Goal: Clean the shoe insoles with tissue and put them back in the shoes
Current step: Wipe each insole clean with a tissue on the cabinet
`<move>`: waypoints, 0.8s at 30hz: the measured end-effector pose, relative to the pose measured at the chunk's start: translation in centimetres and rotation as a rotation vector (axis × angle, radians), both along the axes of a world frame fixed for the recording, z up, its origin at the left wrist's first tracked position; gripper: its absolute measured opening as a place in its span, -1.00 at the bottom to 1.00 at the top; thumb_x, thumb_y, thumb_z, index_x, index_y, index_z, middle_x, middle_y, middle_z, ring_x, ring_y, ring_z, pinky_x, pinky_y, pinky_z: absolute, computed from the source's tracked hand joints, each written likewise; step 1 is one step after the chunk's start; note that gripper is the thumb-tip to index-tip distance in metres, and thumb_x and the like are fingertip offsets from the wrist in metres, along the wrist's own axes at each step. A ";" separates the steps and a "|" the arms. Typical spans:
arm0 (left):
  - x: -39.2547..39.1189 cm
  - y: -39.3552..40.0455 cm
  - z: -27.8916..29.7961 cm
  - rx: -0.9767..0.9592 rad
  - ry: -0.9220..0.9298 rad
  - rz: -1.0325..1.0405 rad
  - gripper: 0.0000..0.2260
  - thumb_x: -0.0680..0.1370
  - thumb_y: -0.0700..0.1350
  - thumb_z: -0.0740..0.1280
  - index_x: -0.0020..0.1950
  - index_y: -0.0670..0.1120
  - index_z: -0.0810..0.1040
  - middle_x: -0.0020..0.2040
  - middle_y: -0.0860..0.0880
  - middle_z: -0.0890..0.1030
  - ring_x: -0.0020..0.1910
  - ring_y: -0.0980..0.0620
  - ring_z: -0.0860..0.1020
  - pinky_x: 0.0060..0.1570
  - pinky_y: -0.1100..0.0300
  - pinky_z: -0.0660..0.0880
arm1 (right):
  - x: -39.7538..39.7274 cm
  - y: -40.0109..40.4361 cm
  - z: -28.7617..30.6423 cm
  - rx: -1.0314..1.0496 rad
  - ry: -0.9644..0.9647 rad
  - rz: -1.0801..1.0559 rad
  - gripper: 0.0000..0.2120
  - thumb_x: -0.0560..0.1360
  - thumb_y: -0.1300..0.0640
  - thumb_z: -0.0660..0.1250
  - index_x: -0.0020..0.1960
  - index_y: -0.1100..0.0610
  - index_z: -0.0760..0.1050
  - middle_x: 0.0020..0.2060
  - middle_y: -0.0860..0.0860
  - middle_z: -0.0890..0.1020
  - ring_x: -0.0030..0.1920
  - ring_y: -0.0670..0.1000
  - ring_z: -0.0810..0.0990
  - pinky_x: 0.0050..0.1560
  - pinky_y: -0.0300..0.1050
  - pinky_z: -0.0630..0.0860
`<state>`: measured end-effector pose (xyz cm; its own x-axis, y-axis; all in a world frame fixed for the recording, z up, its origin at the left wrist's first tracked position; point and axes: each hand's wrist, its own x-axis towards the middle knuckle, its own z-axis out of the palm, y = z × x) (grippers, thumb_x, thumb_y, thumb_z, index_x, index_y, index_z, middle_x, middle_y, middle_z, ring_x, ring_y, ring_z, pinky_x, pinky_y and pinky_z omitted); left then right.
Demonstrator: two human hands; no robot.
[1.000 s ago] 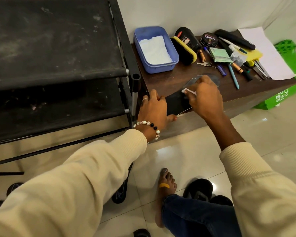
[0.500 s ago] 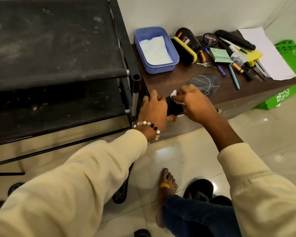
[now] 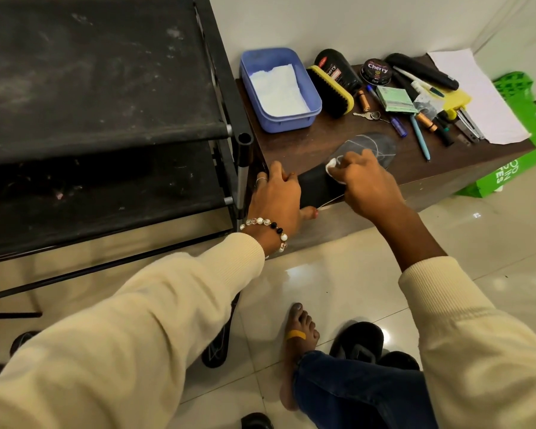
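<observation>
Black insole (image 3: 317, 185) — flat on the brown table (image 3: 294, 144), heel end overhanging the near edge. Left hand (image 3: 274, 199): fingers laid over the heel and thumb below, pinning it so it cannot slide under rubbing. Right hand (image 3: 364, 178): fingers curled, pinching a white tissue (image 3: 333, 170) at mid-sole. Change — half a second ago the tissue was nearer the heel; it has moved toeward.
</observation>
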<state>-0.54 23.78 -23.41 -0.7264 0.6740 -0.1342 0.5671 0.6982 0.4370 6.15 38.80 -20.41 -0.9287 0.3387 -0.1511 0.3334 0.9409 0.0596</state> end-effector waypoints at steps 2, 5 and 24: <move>0.0 0.0 0.0 -0.005 0.003 -0.002 -0.40 0.42 0.21 0.42 0.32 -0.13 0.44 0.30 -0.12 0.27 0.23 -0.17 0.33 0.20 0.00 0.46 | 0.3 0.2 0.0 -0.005 -0.020 -0.008 -0.54 0.52 0.29 0.28 0.40 0.11 0.37 0.30 0.14 0.37 0.27 0.17 0.30 0.13 0.15 0.49; 0.0 -0.1 0.1 -0.008 0.003 -0.006 -0.39 0.42 0.20 0.43 0.33 -0.13 0.44 0.30 -0.12 0.28 0.23 -0.17 0.34 0.20 0.00 0.45 | 0.3 -0.5 0.0 -0.077 -0.029 0.170 -0.57 0.52 0.31 0.25 0.37 0.12 0.42 0.26 0.14 0.40 0.23 0.16 0.33 0.08 0.03 0.46; 0.2 0.1 0.0 -0.011 0.018 0.012 -0.40 0.43 0.20 0.42 0.32 -0.14 0.45 0.29 -0.12 0.28 0.23 -0.18 0.34 0.23 0.02 0.44 | 1.0 -0.7 0.0 -0.045 0.002 0.037 -0.57 0.52 0.29 0.27 0.38 0.13 0.38 0.28 0.14 0.38 0.29 0.17 0.32 0.18 0.09 0.47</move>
<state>-0.30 23.89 -23.37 -0.7370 0.6636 -0.1284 0.5663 0.7100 0.4186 7.11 38.08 -20.37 -0.9408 0.2968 -0.1636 0.2983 0.9543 0.0163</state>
